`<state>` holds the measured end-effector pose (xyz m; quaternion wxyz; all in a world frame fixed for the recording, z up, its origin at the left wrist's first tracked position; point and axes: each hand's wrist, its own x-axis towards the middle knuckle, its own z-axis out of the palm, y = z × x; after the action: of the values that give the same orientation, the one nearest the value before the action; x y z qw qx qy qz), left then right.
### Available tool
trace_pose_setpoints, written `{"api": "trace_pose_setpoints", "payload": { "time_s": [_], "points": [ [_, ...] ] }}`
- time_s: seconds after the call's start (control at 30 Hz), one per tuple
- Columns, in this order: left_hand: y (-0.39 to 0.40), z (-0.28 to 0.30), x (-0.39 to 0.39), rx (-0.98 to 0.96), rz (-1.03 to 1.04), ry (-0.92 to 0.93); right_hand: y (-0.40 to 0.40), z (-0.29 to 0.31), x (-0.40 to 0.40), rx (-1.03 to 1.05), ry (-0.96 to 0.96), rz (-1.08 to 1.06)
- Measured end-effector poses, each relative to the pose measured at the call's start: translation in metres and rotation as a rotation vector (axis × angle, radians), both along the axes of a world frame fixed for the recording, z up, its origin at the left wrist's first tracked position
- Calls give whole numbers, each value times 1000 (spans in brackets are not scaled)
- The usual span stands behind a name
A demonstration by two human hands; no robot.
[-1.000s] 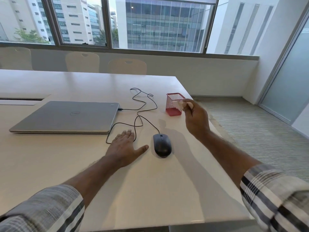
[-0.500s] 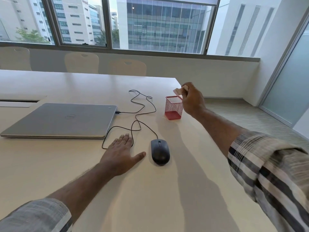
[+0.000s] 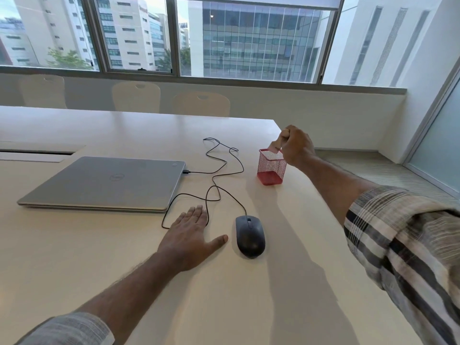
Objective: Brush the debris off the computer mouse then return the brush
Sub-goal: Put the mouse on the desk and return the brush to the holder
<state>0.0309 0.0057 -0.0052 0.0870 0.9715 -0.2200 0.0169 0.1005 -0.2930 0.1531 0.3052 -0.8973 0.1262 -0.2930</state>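
While the right hand (image 3: 297, 148) hangs over the red mesh holder (image 3: 271, 168) near the table's (image 3: 249, 307) far right corner, its fingers are curled tight round the pale wooden handle of the brush (image 3: 280, 143), whose lower end dips into the holder's open top; the bristles cannot be made out through the mesh. The holder stands upright close to the table's right edge. Nearer the person, the dark computer mouse (image 3: 250, 236) lies on the tabletop, well apart from the holder, its black cable (image 3: 219, 170) looping away toward the far edge and back to the side of the closed grey laptop (image 3: 107, 183), which sits toward the left edge. The left hand (image 3: 190, 236) rests palm down on the table just beside the mouse, fingers straight and close together, thumb spread toward the mouse without touching it; the fingertips lie by a loop of the cable. Both forearms show rolled checked sleeves.
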Motion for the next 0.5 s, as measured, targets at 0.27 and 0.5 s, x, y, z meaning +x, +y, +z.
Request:
{"api": "trace_pose_setpoints", "payload": {
  "time_s": [0.27,0.5],
  "points": [
    [0,-2,1,-28,18,-4,6,-6,9,-15,138,-40],
    [-1,-1,-1,-36,14,7,0,-17,3,-70,132,-60]
  ]
}}
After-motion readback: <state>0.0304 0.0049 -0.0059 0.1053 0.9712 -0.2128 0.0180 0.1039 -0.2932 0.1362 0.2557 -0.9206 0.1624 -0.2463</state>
